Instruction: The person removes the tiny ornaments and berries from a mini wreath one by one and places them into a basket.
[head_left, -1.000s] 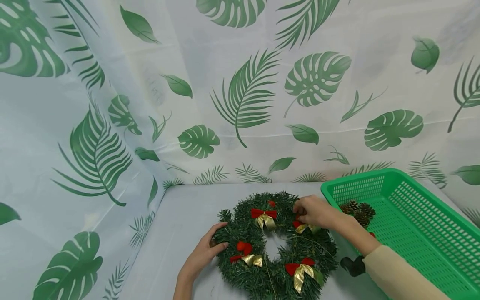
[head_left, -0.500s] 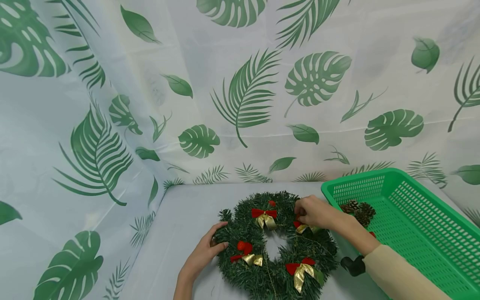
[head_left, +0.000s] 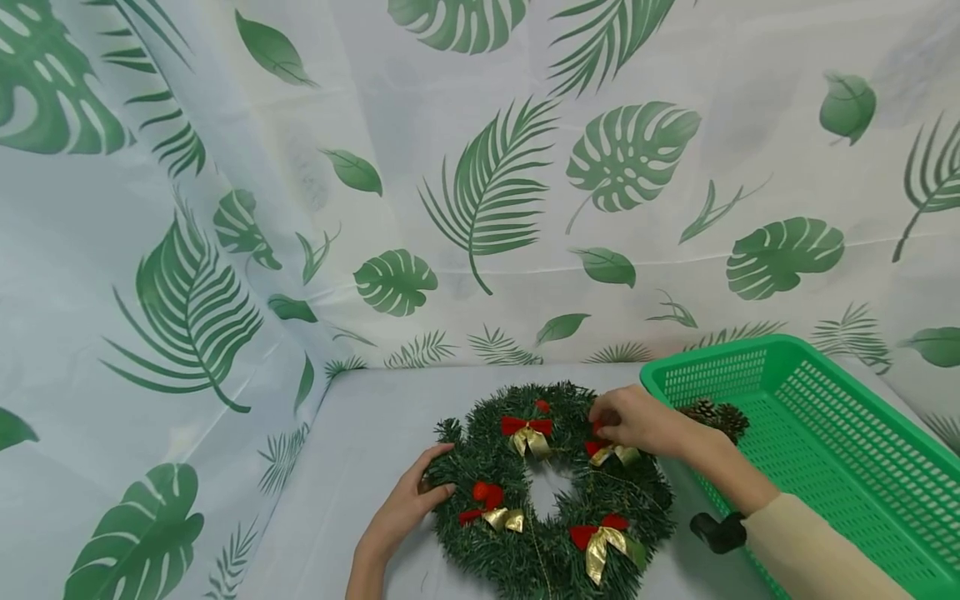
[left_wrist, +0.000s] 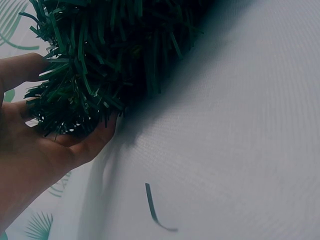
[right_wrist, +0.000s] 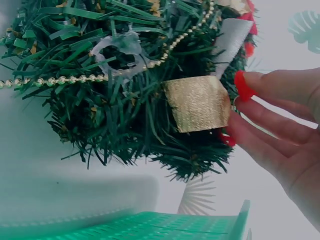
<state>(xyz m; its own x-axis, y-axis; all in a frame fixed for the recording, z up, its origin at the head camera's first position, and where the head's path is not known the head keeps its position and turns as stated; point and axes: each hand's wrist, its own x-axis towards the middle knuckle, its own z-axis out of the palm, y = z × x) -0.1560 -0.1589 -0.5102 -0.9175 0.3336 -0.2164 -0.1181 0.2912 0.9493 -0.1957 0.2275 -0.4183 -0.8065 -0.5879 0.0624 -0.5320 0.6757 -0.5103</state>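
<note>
A green tinsel wreath [head_left: 495, 467] lies on the white table, trimmed with red-and-gold bows and a thin gold bead string. My left hand [head_left: 411, 497] grips its left edge, with the thumb on the near side and fingers tucked under the tinsel [left_wrist: 85, 75]. At the upper right of the wreath, my right hand [head_left: 637, 419] pinches a small red piece [right_wrist: 243, 86] between thumb and forefinger. Its exact kind I cannot tell. Just below these fingertips sits a bow with a gold ribbon tail [right_wrist: 199, 104]. Another bow [head_left: 527, 435] is at the top.
To the right stands a green plastic basket [head_left: 825, 467] with several pine cones [head_left: 727, 418] in its far left corner. White cloth with green leaf prints [head_left: 480, 200] hangs behind and to the left. A loose tinsel strand [left_wrist: 152, 207] lies on the table.
My right hand has shifted slightly and its wrist has swung a little to the right; more of the red piece shows at its fingertips. The left hand keeps its grip on the wreath.
</note>
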